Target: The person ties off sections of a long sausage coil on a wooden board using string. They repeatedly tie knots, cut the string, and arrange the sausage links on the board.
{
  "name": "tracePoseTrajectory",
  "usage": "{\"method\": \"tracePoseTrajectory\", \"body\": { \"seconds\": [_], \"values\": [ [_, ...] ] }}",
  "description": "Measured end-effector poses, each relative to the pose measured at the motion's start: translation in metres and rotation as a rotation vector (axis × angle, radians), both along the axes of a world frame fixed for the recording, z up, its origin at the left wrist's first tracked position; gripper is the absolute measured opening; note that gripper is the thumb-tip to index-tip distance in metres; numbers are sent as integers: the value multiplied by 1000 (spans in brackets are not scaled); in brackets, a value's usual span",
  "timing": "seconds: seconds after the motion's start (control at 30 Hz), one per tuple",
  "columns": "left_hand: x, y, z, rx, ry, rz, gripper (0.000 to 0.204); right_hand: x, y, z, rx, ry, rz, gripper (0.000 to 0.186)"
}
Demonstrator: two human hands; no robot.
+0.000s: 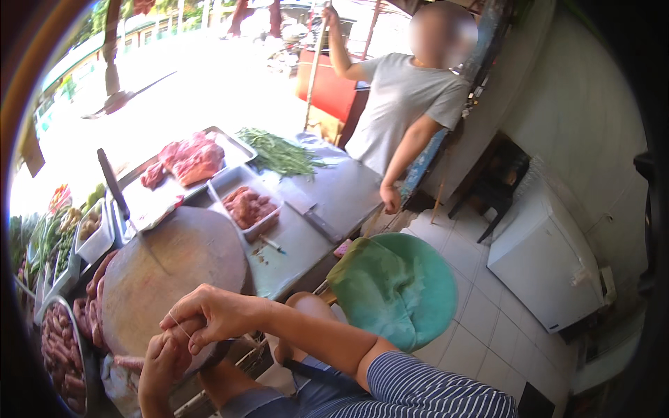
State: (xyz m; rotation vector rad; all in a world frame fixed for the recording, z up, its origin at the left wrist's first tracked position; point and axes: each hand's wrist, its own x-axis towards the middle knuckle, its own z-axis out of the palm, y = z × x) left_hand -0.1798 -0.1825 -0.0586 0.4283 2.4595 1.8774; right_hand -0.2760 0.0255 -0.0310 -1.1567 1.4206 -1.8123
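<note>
Both my hands are close together at the near edge of a round wooden chopping block. My right hand has its fingers pinched on a thin pale string, which runs taut down toward the other hand. My left hand is closed around a pinkish piece that looks like a sausage, mostly hidden by the fingers. A sausage link pokes out to the left of that hand. More sausages lie along the block's left side, and a metal tray beside them is full of short links.
A dark-handled blade stands over the block. Beyond are a plastic tub of cut meat, large raw meat and green vegetables. A person in a grey shirt stands across, near a teal round seat or basin and white chest freezer.
</note>
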Motion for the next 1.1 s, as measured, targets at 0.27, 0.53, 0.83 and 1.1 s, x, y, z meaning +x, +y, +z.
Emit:
{"method": "tracePoseTrajectory", "body": {
  "seconds": [0.27,0.53,0.83,1.1],
  "values": [
    [15,-26,-7,319,-509,-117,37,21,-23,-6,197,-3,-102,35],
    [-9,-20,-6,10,-416,-368,40,6,5,0,225,-61,69,39],
    [14,10,16,261,-420,-90,34,3,9,5,144,273,111,58],
    [21,-12,14,50,84,38,15,22,2,16,-74,674,-117,63]
  ]
}}
